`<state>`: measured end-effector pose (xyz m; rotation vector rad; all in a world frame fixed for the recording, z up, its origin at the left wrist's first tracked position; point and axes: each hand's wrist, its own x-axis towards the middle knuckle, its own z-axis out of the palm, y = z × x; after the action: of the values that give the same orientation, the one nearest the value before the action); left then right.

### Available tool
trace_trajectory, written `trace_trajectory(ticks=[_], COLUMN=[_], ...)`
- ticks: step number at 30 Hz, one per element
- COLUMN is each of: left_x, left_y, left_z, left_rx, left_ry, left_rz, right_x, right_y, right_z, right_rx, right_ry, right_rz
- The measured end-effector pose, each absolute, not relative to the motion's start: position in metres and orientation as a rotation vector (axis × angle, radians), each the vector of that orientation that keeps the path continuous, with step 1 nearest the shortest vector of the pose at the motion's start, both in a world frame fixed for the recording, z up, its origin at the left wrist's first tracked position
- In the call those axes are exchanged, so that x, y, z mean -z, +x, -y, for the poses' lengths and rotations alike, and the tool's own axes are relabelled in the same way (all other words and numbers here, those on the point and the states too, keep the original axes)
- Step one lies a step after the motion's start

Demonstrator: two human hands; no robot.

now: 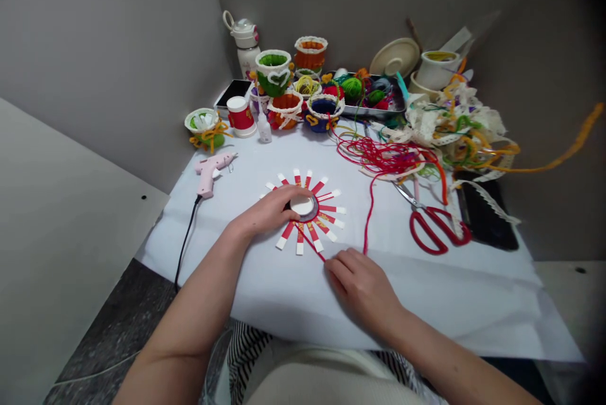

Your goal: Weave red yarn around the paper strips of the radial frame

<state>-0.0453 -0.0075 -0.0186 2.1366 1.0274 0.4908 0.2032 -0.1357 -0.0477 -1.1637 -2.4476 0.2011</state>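
A paper cup cut into red and white strips point(326, 210) lies spread flat like a sun on the white-covered table. My left hand point(279, 206) grips it at the middle, thumb and fingers around its round white base point(303, 205). Red yarn point(310, 243) runs taut from near the base to my right hand point(355, 275), whose fingers are pinched on it at the lower right. Beyond that hand the yarn goes up to a loose red tangle point(379, 156).
A pink glue gun point(211, 173) with a black cord lies left. Red-handled scissors point(428, 222) and a black phone point(490, 212) lie right. Yarn-wrapped cups point(285, 108), a glue bottle point(264, 127), a yarn tray point(398, 99) and a heap of lace point(454, 121) line the back.
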Motion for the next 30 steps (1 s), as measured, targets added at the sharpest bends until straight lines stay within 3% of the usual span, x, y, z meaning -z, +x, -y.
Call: trace_trajectory(ticks=[6, 16, 30], left_x=[0.019, 0.014, 0.016], left_y=[-0.046, -0.045, -0.034], left_z=[0.007, 0.008, 0.015], left_rx=[-0.488, -0.483, -0.568], left_ry=[2.133, 2.128, 2.192], left_rz=[-1.029, -1.014, -1.145], right_x=[0.039, 0.037, 0.043], right_y=[0.216, 0.219, 0.218], right_z=[0.121, 0.039, 0.034], right_rx=[-0.137, -0.444, -0.51], right_ry=[-1.341, -1.539, -1.487], right_rz=[2.361, 2.161, 2.089])
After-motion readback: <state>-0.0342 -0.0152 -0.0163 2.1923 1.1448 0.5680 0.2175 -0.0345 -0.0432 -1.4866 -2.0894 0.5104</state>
